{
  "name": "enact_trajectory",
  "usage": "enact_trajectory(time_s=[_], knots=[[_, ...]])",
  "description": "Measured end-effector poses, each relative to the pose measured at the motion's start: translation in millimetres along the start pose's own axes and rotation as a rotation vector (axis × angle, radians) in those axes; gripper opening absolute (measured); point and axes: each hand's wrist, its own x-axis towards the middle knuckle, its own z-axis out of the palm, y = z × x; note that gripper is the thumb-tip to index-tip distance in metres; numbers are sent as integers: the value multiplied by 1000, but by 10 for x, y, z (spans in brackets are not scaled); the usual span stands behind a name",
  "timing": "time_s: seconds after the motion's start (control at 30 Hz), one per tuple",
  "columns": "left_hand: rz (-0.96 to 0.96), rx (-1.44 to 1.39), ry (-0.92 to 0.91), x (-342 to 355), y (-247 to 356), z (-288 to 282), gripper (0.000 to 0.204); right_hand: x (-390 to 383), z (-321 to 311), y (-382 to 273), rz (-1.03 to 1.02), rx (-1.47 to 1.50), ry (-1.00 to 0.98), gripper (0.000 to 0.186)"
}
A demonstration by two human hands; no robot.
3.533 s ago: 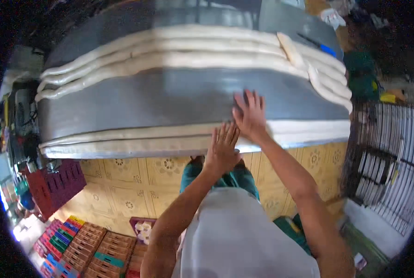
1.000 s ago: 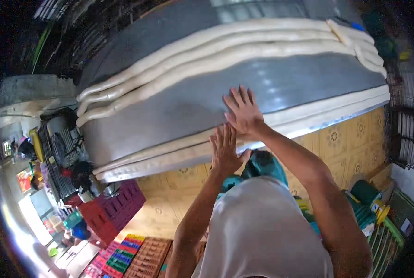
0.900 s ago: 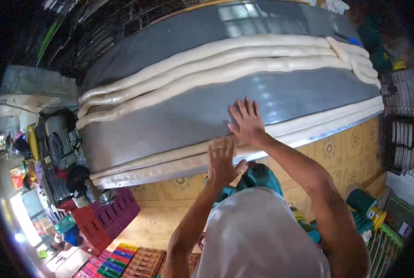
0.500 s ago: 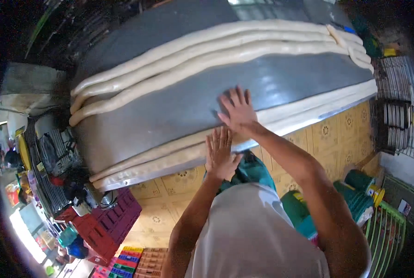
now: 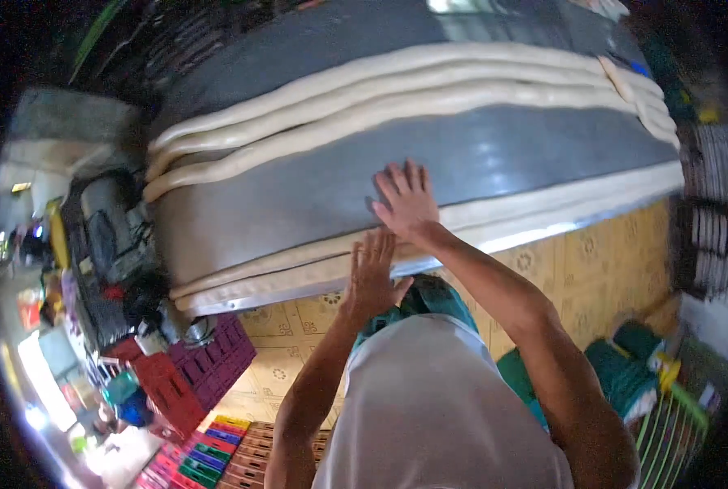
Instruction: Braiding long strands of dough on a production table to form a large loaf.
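Note:
Long, pale dough ropes lie side by side along the near edge of a grey worktable. My left hand rests flat on them near the middle, fingers stretched out and thumb apart. Just beyond it and to its right, my right hand has its palm over the dough. Its spread fingers reach onto the bare grey top, and the dough beneath both hands is hidden. Farther back, several thick dough ropes run parallel across the table, with a short dough piece lying over their right end.
Red and purple crates stand at the lower left, with multicoloured crates nearer. Stacked trays line the right side. Green bundles and a light-green rack occupy the lower right. Dark equipment is beside the table's left end.
The view has shifted, so the table appears farther right. Both hands have slid slightly left along the near dough ropes, still stretched out. The back ropes lie as before.

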Motion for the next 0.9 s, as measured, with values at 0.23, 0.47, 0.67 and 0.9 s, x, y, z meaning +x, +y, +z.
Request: enact_trajectory(time_s=[0.23,0.47,0.67,0.9], knots=[[-177,-34,43,-140,-146,-80,107,125,46,-350,-69,58,15,74],[-209,-53,184,-350,-530,-259,103,216,259,-672,-28,-44,-53,67],[-94,-271,15,-608,-904,-346,98,389,393,-917,-11,-229,-68,67],[-31,-216,87,-831,-1278,-373,101,414,538,-1253,6,-99,112,67]])
